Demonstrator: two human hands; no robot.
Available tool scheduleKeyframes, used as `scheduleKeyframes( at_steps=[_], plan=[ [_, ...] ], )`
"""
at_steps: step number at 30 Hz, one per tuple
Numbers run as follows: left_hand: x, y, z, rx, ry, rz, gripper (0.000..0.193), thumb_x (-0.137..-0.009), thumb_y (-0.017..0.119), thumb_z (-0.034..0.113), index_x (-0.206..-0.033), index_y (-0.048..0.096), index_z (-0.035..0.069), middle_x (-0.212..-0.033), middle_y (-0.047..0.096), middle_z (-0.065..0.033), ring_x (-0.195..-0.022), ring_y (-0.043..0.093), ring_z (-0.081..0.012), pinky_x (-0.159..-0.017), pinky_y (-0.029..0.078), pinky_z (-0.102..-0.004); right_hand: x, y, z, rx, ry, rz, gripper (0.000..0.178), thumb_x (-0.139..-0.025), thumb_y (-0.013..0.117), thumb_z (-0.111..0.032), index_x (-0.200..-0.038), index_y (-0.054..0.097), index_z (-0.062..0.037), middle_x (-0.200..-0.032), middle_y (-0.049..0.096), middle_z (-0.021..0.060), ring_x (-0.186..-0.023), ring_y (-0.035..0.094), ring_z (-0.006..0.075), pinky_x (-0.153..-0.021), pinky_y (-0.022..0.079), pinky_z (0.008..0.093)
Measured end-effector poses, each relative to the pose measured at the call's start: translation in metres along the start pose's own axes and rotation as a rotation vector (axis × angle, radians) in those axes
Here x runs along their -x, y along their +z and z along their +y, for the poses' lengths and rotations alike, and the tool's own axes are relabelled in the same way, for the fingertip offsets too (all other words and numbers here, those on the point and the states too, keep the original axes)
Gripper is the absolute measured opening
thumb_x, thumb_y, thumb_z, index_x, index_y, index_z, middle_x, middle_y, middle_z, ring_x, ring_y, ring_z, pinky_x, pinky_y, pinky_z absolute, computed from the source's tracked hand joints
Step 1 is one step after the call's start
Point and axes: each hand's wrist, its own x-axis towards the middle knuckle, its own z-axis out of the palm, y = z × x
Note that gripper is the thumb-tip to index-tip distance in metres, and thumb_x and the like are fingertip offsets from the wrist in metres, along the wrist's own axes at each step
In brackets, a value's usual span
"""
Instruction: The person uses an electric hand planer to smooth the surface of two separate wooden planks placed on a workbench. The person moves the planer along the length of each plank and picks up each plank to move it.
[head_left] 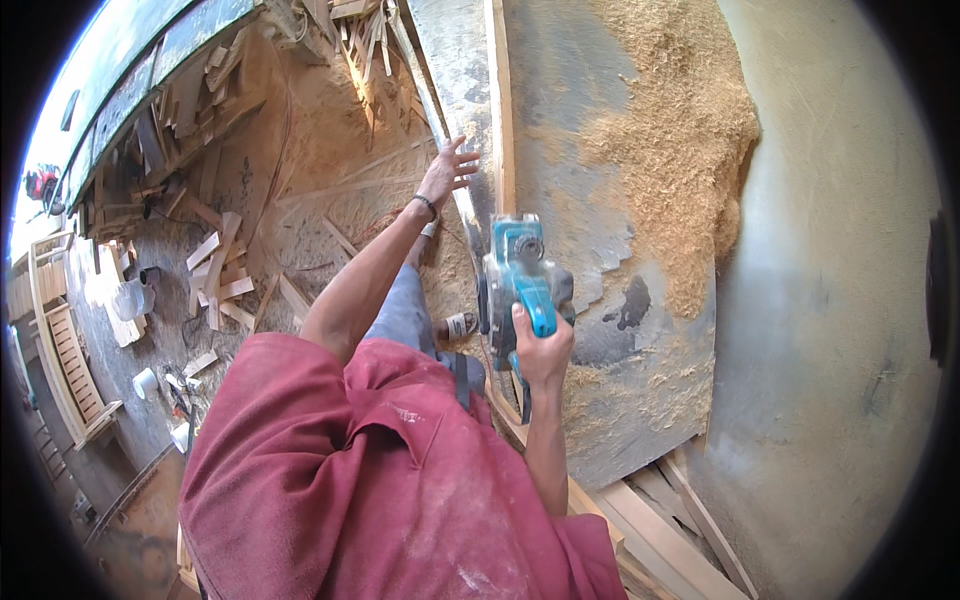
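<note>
Spreading its fingers wide, the left hand (446, 170) is reaching out to the far end of a long wooden strip (499, 110) and pressing flat near its edge, gripping nothing; a dark band is sitting on that wrist. Further left, short wood offcuts (222, 270) are lying scattered over the sawdust-covered floor (320, 130), and a slatted wooden frame (70, 360) is standing at the far left edge. Moving right, the right hand (541, 350) is clamping tightly around the handle of a teal electric planer (520, 275), fingers wrapped closed on the grip. This planer is sitting on the near part of the strip, which is running along the left edge of a grey workbench top (590, 220). A sandalled foot (458, 325) is showing just left of the tool, below the bench edge. To the right of the planer, a thick heap of pale wood shavings (680, 140) is covering the far side of the bench. Near and to the right, several bare wooden battens (660, 530) are lying stacked under the bench edge, beside a plain grey wall (830, 300).
</note>
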Motion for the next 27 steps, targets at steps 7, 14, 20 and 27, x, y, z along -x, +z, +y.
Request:
scheduleKeyframes(
  at_steps=[7, 14, 20, 27],
  plan=[
    [0.021, -0.049, -0.029, -0.008, -0.01, 0.186, 0.074, -0.103, 0.021, 0.064, -0.154, 0.033, 0.011, -0.141, 0.055, -0.0175, -0.133, 0.047, -0.0346, -0.11, 0.037, -0.0521, -0.082, 0.029, -0.047, 0.072, -0.094, -0.018, 0.026, -0.089, 0.072, -0.027, -0.087, 0.074, -0.0014, -0.068, 0.069, 0.0096, -0.056, 0.063, 0.0204, -0.057, 0.049, 0.0379],
    [-0.048, -0.057, 0.064, -0.5, 0.476, 0.2, 0.066, -0.106, 0.017, 0.052, -0.151, 0.037, 0.007, -0.148, 0.048, -0.0202, -0.142, 0.04, -0.0314, -0.119, 0.029, -0.0438, -0.152, 0.051, -0.101, 0.119, -0.057, -0.082, 0.03, -0.091, 0.069, -0.031, -0.07, 0.069, -0.0098, -0.062, 0.066, 0.005, -0.05, 0.06, 0.0158, -0.053, 0.049, 0.0354],
    [-0.129, -0.005, 0.133, -1.148, 0.745, -0.104, 0.059, -0.108, 0.017, 0.043, -0.153, 0.037, 0.01, -0.159, 0.034, -0.0137, -0.151, 0.021, -0.0278, -0.124, 0.019, -0.0416, -0.185, 0.064, -0.092, 0.144, -0.076, 0.005, 0.04, -0.087, 0.072, -0.037, -0.078, 0.074, 0.0014, -0.071, 0.071, 0.0167, -0.066, 0.07, 0.0315, -0.066, 0.054, 0.0418],
    [-0.143, 0.009, 0.126, -1.748, 0.646, -0.15, 0.057, -0.107, 0.026, 0.047, -0.155, 0.033, 0.017, -0.166, 0.018, -0.003, -0.152, 0.018, -0.0258, -0.124, 0.021, -0.0448, -0.158, 0.05, -0.067, 0.045, -0.02, -0.014, 0.041, -0.087, 0.072, -0.037, -0.076, 0.072, 0.0021, -0.066, 0.069, 0.0166, -0.064, 0.068, 0.027, -0.064, 0.051, 0.0415]
  ],
)
